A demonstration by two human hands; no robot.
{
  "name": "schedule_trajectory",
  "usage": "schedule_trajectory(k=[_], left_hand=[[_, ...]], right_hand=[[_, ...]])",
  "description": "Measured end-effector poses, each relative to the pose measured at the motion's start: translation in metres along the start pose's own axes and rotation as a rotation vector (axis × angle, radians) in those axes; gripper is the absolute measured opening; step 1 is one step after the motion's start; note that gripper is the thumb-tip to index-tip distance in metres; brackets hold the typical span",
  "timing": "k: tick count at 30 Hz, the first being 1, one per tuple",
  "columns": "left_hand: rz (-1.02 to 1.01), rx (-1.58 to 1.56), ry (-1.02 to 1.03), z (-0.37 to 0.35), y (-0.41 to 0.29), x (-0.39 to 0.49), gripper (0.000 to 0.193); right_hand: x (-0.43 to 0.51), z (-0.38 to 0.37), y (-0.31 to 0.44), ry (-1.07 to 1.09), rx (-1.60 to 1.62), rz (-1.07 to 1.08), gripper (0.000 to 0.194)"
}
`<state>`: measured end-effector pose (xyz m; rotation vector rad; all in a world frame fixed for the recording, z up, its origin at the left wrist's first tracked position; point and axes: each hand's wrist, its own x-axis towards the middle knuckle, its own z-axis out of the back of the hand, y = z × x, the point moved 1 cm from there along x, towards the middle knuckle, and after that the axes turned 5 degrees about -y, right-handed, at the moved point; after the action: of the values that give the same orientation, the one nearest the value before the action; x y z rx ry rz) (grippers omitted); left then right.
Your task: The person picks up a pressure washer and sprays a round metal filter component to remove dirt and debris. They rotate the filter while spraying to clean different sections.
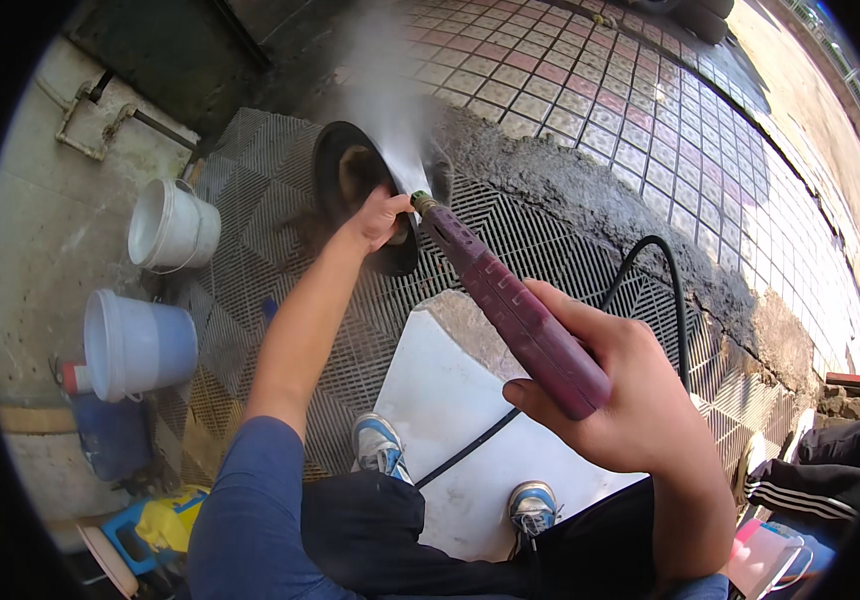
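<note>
My left hand [382, 219] grips a round black dish-shaped part [334, 169] by its rim, with the part tilted on edge. Brown shows in its middle; what it belongs to I cannot tell. A maroon pressure-washer gun [509, 319] is held in my right hand [621, 379], angled up and left. Its brass-coloured nozzle [421, 201] is close beside my left thumb. From there a white water jet [400, 154] shoots away along the far side of the part and spreads into mist. My right fingers are partly hidden behind the gun.
Two white buckets [194, 225] lie tipped at left on plastic grating [257, 180]. A white board [449, 487] is under my feet. A black hose [676, 277] loops at right. Another person's striped trouser leg [805, 487] and a pink-and-white container [764, 559] are lower right.
</note>
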<state>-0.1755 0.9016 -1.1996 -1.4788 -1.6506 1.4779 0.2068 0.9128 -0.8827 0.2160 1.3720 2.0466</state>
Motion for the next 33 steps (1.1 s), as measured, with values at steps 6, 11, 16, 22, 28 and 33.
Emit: schedule_trajectory(k=[6, 11, 16, 22, 28, 33], left_hand=[[-0.017, 0.037, -0.012, -0.006, -0.008, -0.01, 0.057], [-0.015, 0.024, -0.045, -0.012, -0.012, -0.015, 0.058], [0.019, 0.034, -0.056, -0.009, -0.014, -0.017, 0.062], [0.053, 0.025, -0.051, -0.005, -0.017, -0.016, 0.064], [0.036, 0.096, -0.095, -0.017, -0.018, -0.025, 0.066], [-0.028, 0.19, -0.142, -0.043, -0.016, -0.041, 0.066]], right_hand=[[0.008, 0.005, 0.001, 0.029, 0.003, -0.038, 0.07], [0.012, 0.008, 0.0, 0.005, 0.022, -0.028, 0.064], [0.016, 0.008, -0.002, -0.035, 0.017, 0.015, 0.051], [0.017, 0.017, -0.003, 0.019, -0.003, 0.038, 0.054], [0.022, 0.017, -0.013, -0.107, -0.033, -0.039, 0.062], [0.022, 0.036, -0.017, -0.149, -0.09, -0.059, 0.04]])
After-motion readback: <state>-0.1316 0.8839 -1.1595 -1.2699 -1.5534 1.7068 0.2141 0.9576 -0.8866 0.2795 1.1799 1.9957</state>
